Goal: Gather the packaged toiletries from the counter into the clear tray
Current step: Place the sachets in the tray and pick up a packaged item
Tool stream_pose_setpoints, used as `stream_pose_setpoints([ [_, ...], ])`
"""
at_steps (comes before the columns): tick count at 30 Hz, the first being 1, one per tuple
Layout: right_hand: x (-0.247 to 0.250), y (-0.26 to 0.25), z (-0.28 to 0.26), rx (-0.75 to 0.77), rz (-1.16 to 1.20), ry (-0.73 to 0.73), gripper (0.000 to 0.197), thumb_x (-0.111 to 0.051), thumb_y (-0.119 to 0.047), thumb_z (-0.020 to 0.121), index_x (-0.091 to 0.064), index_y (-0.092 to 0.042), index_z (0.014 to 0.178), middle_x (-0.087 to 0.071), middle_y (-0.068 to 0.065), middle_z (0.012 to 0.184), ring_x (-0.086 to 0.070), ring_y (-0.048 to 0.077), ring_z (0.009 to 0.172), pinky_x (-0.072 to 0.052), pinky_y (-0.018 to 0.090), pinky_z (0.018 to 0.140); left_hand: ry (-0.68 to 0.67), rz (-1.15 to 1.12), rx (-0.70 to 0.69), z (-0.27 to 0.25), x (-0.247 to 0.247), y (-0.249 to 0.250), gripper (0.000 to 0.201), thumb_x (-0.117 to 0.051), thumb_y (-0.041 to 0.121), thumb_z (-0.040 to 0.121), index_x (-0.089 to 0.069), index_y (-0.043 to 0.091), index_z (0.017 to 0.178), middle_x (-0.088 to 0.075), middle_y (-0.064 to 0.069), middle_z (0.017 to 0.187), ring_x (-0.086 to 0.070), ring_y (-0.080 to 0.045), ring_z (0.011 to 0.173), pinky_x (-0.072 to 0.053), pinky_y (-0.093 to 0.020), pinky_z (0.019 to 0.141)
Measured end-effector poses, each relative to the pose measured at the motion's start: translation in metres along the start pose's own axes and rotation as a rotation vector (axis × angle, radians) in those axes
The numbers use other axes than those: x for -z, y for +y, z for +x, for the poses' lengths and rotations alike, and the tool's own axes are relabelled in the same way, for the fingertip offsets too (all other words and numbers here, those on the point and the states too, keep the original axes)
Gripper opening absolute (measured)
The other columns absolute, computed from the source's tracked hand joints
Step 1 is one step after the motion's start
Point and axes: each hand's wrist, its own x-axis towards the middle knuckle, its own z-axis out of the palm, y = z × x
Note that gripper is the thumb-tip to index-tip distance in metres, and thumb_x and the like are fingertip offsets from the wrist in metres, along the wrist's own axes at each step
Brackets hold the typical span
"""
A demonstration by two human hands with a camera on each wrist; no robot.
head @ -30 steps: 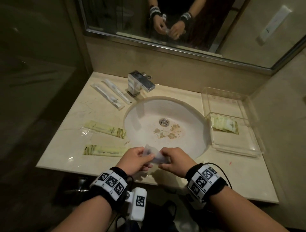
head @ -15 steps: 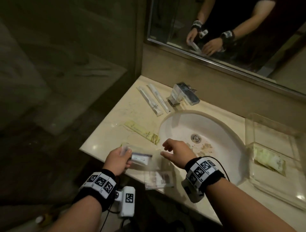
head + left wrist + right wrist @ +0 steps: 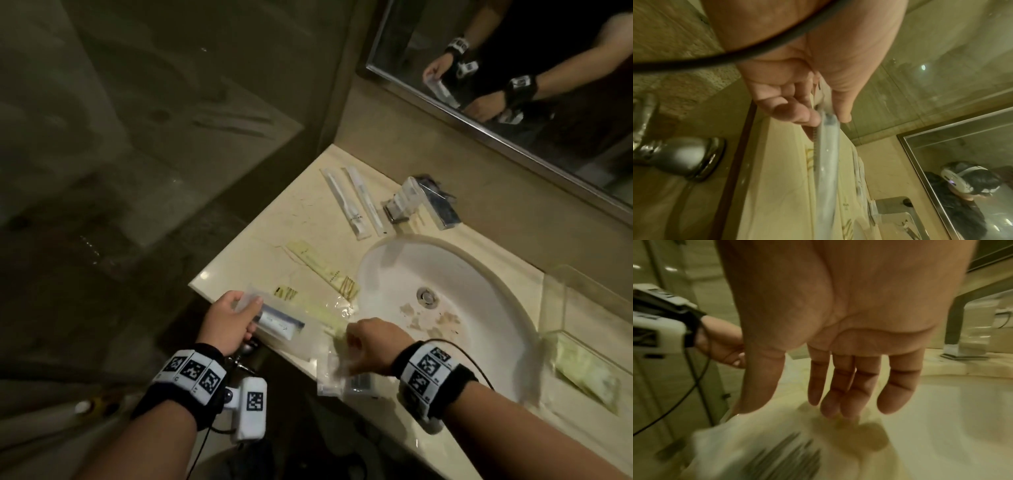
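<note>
My left hand [image 3: 228, 320] pinches clear packet [image 3: 277, 322]; right hand [image 3: 371, 342] spread, empty, over second packet [image 3: 346, 375]. Next: grasp it, carry both to clear tray [image 3: 561, 308].

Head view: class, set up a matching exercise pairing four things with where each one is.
Things:
1. clear packet
2. green sachet
3. two white sticks
4. faucet

Places:
A. in the tray
B. behind the sink
C. in the left hand
D. on the counter, left of the faucet

Pairs: 1-C, 2-A, 3-D, 4-B
</note>
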Motion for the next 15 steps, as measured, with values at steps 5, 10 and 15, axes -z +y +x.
stream_pose_setpoints([
  [5, -0.042, -0.002, -0.014, -0.015, -0.175, 0.086, 0.056, -0.071, -0.048, 0.072, -0.052, -0.021, 0.116, -0.056, 0.002, 0.113, -0.052, 0.024, 0.104, -0.044, 0.037, 0.089, 0.021, -0.103, -0.005, 0.006, 0.0, 0.001, 0.02, -0.062, 0.037, 0.091, -0.063, 0.017, 0.094, -0.066, -0.009, 0.086, -0.06, -0.02, 0.065, -0.053, -0.034, 0.058],
  [10, -0.052, -0.002, -0.017, -0.076, -0.118, 0.156, 0.056, -0.068, -0.044, 0.075, -0.045, -0.022, 0.121, -0.055, 0.001, 0.12, -0.048, 0.025, 0.109, -0.037, 0.039, 0.095, -0.033, -0.221, 0.01, 0.004, -0.016, 0.019, 0.025, -0.065, 0.033, 0.09, -0.063, 0.012, 0.103, -0.068, -0.013, 0.102, -0.069, -0.027, 0.091, -0.06, -0.039, 0.075],
  [15, -0.057, -0.002, -0.028, -0.102, -0.099, 0.218, 0.045, -0.062, -0.036, 0.08, -0.049, -0.017, 0.119, -0.049, 0.005, 0.124, -0.042, 0.027, 0.115, -0.033, 0.042, 0.098, -0.085, -0.229, -0.013, -0.001, -0.039, 0.037, 0.025, -0.065, 0.029, 0.091, -0.063, 0.009, 0.106, -0.068, -0.012, 0.104, -0.069, -0.025, 0.093, -0.059, -0.038, 0.078],
])
